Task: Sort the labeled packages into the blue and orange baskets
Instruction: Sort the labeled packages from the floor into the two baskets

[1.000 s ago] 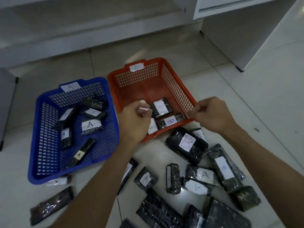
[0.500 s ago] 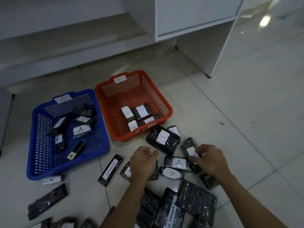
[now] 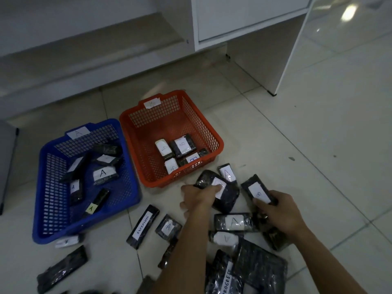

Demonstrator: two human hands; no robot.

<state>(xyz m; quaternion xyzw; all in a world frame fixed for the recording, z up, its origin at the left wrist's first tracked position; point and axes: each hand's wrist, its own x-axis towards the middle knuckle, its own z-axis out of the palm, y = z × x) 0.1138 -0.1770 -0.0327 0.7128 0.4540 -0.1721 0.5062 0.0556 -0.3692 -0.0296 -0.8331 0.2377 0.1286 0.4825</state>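
Sorting of labeled packages on a tiled floor [image 3: 318, 166], seen from the head camera. The left hand [image 3: 198, 199] grasps a large black package [image 3: 224, 198] whose white label appears to read B, fingers curled over its near-left edge. The right hand [image 3: 277, 211] grasps a narrower B package [image 3: 257, 190] by its near end. Both packages lie just in front of the orange basket [image 3: 219, 143], marked with a blurred tag and already holding four B packages; the blue basket [image 3: 131, 187], tagged A, stands touching it on the left and holds A packages. An A package [image 3: 228, 172] sits tucked beside the large one. To do the step well, lift each B package clear so neighbouring A packages are not dragged along, carry both over the orange rim, and release them low. The package marked EXCEPTION [image 3: 143, 227] probably belongs in neither basket.
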